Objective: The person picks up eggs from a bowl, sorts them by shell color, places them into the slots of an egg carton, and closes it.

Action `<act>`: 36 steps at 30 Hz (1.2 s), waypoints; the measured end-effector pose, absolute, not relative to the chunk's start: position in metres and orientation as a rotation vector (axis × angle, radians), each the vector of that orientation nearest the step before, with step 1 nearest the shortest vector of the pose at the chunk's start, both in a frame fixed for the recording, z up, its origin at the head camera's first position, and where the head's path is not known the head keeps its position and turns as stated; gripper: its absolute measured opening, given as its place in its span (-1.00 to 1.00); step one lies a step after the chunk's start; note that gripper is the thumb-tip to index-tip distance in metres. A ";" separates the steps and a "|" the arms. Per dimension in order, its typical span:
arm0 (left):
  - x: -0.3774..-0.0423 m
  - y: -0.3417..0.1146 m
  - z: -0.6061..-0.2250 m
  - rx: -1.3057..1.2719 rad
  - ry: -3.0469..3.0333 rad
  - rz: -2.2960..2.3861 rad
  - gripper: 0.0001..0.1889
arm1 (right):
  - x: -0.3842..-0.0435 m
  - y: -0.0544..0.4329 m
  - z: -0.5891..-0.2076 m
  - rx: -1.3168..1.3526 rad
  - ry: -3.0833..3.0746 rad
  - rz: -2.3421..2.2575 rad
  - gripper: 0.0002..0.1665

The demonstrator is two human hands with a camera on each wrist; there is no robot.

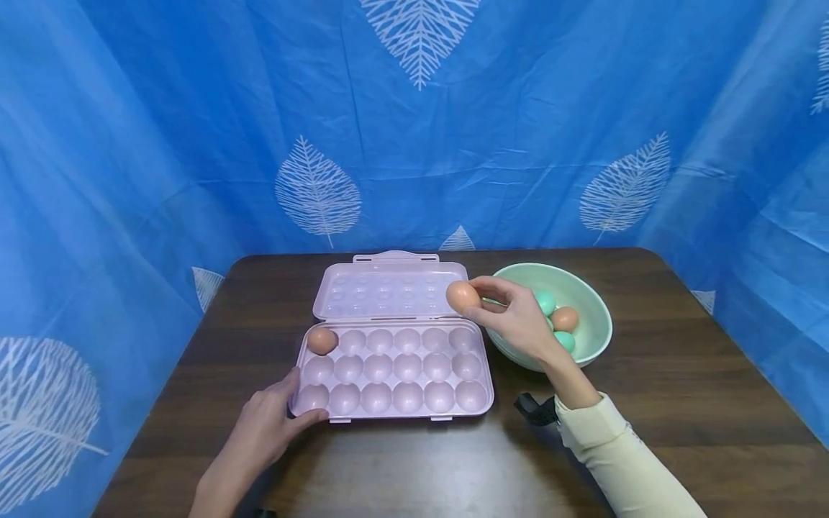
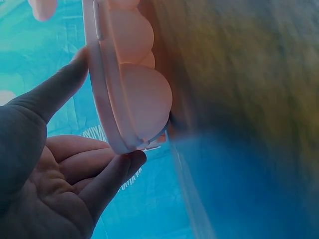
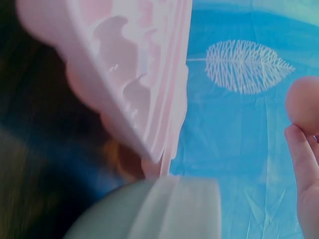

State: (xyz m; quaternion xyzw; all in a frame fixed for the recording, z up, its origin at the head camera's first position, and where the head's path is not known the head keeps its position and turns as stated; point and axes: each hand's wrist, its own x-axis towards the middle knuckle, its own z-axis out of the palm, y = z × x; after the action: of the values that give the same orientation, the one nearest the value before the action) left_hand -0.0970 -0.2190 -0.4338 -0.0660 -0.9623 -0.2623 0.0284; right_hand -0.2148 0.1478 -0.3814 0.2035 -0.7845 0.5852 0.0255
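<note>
My right hand [image 1: 521, 316] pinches a brown egg [image 1: 463, 296] between thumb and fingertips, up above the near side of the lid hinge and left of the bowl. In the right wrist view the egg [image 3: 305, 105] shows at the right edge, on the fingertips. A pink egg tray [image 1: 392, 355] lies opened out on the table, its clear lid [image 1: 388, 284] laid back. One brown egg [image 1: 322, 340] sits in its far left cup. With thumb and fingers my left hand [image 1: 265, 424] grips the tray's near left corner; the left wrist view shows this corner [image 2: 117, 134] closely.
A pale green bowl [image 1: 592, 338] stands right of the tray, holding green eggs [image 1: 545, 302] and a brown egg [image 1: 565, 318]; my right hand hides part of it. The dark wooden table [image 1: 414, 467] ends at a blue curtain [image 1: 414, 180] with white leaf prints.
</note>
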 end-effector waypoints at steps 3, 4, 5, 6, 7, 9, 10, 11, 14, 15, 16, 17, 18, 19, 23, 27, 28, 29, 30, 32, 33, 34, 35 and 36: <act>-0.096 -0.220 -0.433 -0.217 -2.961 -0.799 -0.12 | -0.216 0.139 -0.381 0.635 -2.411 1.822 -0.47; -0.096 -0.220 -0.433 -0.218 -2.967 -0.797 -0.11 | -0.216 0.136 -0.381 0.642 -2.407 1.833 -0.47; -0.096 -0.219 -0.433 -0.214 -2.974 -0.794 -0.10 | -0.216 0.133 -0.381 0.647 -2.407 1.845 -0.47; -0.096 -0.219 -0.433 -0.208 -2.987 -0.790 -0.09 | -0.216 0.130 -0.381 0.657 -2.406 1.858 -0.46; -0.097 -0.219 -0.433 -0.201 -2.999 -0.790 -0.07 | -0.216 0.128 -0.382 0.668 -2.402 1.874 -0.47; -0.097 -0.218 -0.434 -0.188 -3.013 -0.794 -0.06 | -0.217 0.124 -0.383 0.692 -2.397 1.898 -0.47; -0.097 -0.218 -0.433 -0.181 -3.021 -0.792 -0.06 | -0.218 0.123 -0.383 0.696 -2.390 1.908 -0.48; -0.097 -0.218 -0.434 -0.177 -3.023 -0.790 -0.06 | -0.218 0.121 -0.384 0.700 -2.382 1.920 -0.49; -0.097 -0.219 -0.433 -0.170 -3.030 -0.787 -0.07 | -0.219 0.118 -0.387 0.702 -2.379 1.932 -0.51; -0.097 -0.219 -0.433 -0.169 -3.034 -0.783 -0.07 | -0.220 0.117 -0.388 0.702 -2.384 1.927 -0.51; -0.097 -0.219 -0.433 -0.168 -3.039 -0.777 -0.06 | -0.220 0.115 -0.389 0.703 -2.390 1.928 -0.51; -0.097 -0.218 -0.433 -0.169 -3.041 -0.775 -0.05 | -0.220 0.113 -0.390 0.704 -2.394 1.931 -0.51; -0.097 -0.218 -0.432 -0.171 -3.041 -0.774 -0.05 | -0.221 0.111 -0.391 0.707 -2.397 1.934 -0.51; -0.097 -0.218 -0.432 -0.176 -3.040 -0.770 -0.05 | -0.221 0.108 -0.393 0.711 -2.398 1.936 -0.52; -0.096 -0.218 -0.432 -0.184 -3.032 -0.771 -0.06 | -0.224 0.094 -0.396 0.746 -2.396 1.965 -0.54; -0.096 -0.219 -0.432 -0.185 -3.018 -0.774 -0.08 | -0.226 0.079 -0.398 0.790 -2.426 1.981 -0.55; -0.096 -0.220 -0.432 -0.185 -3.013 -0.777 -0.09 | -0.226 0.076 -0.399 0.803 -2.437 1.975 -0.55; -0.096 -0.220 -0.431 -0.184 -3.013 -0.780 -0.09 | -0.227 0.073 -0.399 0.814 -2.450 1.967 -0.56; -0.096 -0.220 -0.431 -0.180 -3.018 -0.781 -0.09 | -0.227 0.070 -0.399 0.824 -2.464 1.952 -0.56; -0.097 -0.219 -0.431 -0.170 -3.030 -0.788 -0.08 | -0.228 0.064 -0.399 0.845 -2.489 1.920 -0.57; -0.097 -0.219 -0.431 -0.169 -3.032 -0.792 -0.07 | -0.229 0.062 -0.400 0.855 -2.502 1.904 -0.58; -0.097 -0.219 -0.431 -0.166 -3.034 -0.798 -0.07 | -0.229 0.059 -0.400 0.864 -2.510 1.893 -0.58; -0.097 -0.219 -0.431 -0.163 -3.039 -0.800 -0.06 | -0.230 0.056 -0.401 0.872 -2.519 1.886 -0.59; -0.097 -0.219 -0.431 -0.160 -3.041 -0.802 -0.06 | -0.231 0.053 -0.402 0.880 -2.530 1.880 -0.59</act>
State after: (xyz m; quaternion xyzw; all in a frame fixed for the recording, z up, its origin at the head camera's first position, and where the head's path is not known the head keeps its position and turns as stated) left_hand -0.0975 -0.2192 -0.4313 -0.0509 -0.9657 -0.2548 -0.0038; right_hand -0.2312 0.0525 -0.4016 0.2682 -0.7714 0.5733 -0.0654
